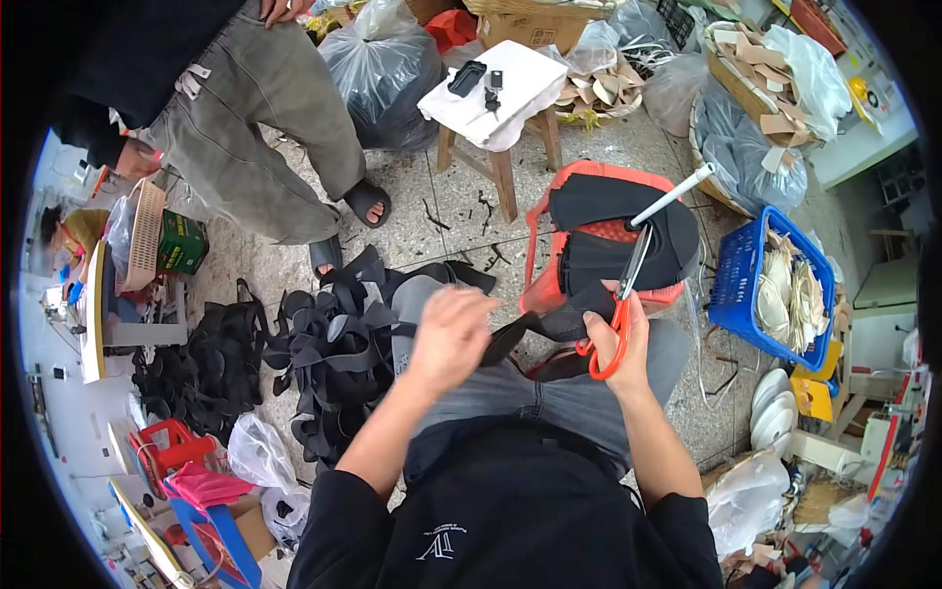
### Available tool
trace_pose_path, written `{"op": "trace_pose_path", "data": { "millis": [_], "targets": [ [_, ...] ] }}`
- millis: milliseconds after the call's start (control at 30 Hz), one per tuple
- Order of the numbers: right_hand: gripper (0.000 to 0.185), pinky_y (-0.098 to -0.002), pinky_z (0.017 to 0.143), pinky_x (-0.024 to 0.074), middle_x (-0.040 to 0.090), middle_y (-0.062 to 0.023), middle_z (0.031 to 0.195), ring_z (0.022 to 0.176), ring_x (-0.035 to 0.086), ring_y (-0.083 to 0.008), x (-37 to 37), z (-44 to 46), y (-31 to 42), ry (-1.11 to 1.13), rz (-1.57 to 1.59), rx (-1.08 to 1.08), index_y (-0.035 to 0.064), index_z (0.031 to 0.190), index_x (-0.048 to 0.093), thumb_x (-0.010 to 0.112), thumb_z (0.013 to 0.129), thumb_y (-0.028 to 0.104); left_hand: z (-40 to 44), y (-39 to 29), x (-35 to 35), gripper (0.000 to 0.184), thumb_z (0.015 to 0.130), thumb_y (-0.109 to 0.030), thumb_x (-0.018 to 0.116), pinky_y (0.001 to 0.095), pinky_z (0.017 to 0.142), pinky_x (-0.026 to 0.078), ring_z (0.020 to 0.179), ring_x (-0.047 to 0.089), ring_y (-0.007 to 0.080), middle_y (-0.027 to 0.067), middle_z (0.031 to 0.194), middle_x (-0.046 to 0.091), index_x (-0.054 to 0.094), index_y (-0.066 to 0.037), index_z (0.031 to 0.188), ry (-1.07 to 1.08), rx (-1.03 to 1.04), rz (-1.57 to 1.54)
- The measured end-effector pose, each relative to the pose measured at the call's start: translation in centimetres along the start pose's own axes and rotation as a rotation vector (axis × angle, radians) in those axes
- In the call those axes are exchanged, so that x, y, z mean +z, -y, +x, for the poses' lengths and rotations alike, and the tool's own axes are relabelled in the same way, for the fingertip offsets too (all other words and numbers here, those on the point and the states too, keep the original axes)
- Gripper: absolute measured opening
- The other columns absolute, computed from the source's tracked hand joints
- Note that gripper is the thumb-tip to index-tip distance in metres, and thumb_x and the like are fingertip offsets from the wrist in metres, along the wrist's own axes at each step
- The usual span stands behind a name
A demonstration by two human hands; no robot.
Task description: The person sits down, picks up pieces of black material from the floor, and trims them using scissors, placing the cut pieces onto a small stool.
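Note:
My right hand [618, 339] holds scissors [624, 319] with orange handles, blades pointing up over a red basket [538, 280]. Its fingers also press on a black strip of material [569, 316]. My left hand [451, 336], blurred by motion, is at the left end of that strip above my lap; its fingertips are too smeared to read. In the red basket lie black fabric pieces [599, 201] and a white rod [677, 193] standing out at a slant. A tangled heap of black pieces [339, 344] covers the floor left of my legs.
A person [255, 128] stands at the upper left. Ahead is a stool [502, 93] with a white cover and small black items. A blue basket [731, 285] is on the right, a plastic bag [378, 69] beyond the stool, and a red crate [177, 447] at lower left.

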State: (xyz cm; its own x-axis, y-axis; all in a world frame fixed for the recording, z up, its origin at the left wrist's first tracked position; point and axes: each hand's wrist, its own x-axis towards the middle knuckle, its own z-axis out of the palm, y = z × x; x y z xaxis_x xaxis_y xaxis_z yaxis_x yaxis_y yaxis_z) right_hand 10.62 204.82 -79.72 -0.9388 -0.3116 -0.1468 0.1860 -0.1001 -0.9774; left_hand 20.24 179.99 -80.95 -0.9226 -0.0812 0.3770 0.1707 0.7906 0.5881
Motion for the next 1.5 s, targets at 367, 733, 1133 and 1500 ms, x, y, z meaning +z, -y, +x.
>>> {"op": "trace_pose_path", "data": {
  "millis": [367,733,1133,1500],
  "targets": [
    [0.050,-0.0223,0.058,0.0440,0.063,-0.0060,0.088,0.066,0.056,-0.0104,2.7,3.7,4.9,0.146,0.067,-0.075,0.0032,0.140,0.053,0.067,0.093,-0.002,-3.4,1.7,-0.2,0.020,0.106,-0.019,0.063,0.0297,0.071,0.049,0.075,0.058,0.0140,0.0021,0.087,0.068,0.072,-0.001,0.105,0.792,-0.549,-0.534],
    [0.055,-0.0238,0.076,0.0469,0.068,-0.0098,0.101,0.084,0.060,-0.0139,-1.3,-1.0,5.8,0.148,0.114,0.038,0.0019,0.139,0.055,0.076,0.089,0.001,2.8,-8.5,3.1,0.024,0.109,-0.018,0.060,0.0253,0.059,0.038,0.067,0.044,0.0058,-0.0042,0.075,0.058,0.070,-0.001,0.096,0.260,-0.600,-0.984],
    [0.052,-0.0287,0.085,0.0490,0.068,-0.0094,0.104,0.089,0.060,-0.0162,-3.5,-1.0,8.5,-0.092,-0.344,-0.339,0.0011,0.133,0.059,0.071,0.082,0.002,2.0,-9.0,-0.8,0.018,0.100,-0.017,0.069,0.0324,0.070,0.050,0.070,0.062,0.0192,0.0058,0.083,0.071,0.071,0.000,0.103,0.123,0.075,-0.234],
    [0.053,-0.0286,0.091,0.0495,0.071,-0.0153,0.117,0.099,0.065,-0.0188,-7.6,1.6,16.4,-0.301,-0.246,-0.500,-0.0002,0.137,0.058,0.061,0.084,-0.004,-1.9,-6.8,-2.7,0.030,0.103,-0.024,0.068,0.0316,0.090,0.052,0.093,0.070,0.0221,0.0089,0.106,0.078,0.073,0.001,0.118,0.402,-0.454,-0.798]
  ]
}}
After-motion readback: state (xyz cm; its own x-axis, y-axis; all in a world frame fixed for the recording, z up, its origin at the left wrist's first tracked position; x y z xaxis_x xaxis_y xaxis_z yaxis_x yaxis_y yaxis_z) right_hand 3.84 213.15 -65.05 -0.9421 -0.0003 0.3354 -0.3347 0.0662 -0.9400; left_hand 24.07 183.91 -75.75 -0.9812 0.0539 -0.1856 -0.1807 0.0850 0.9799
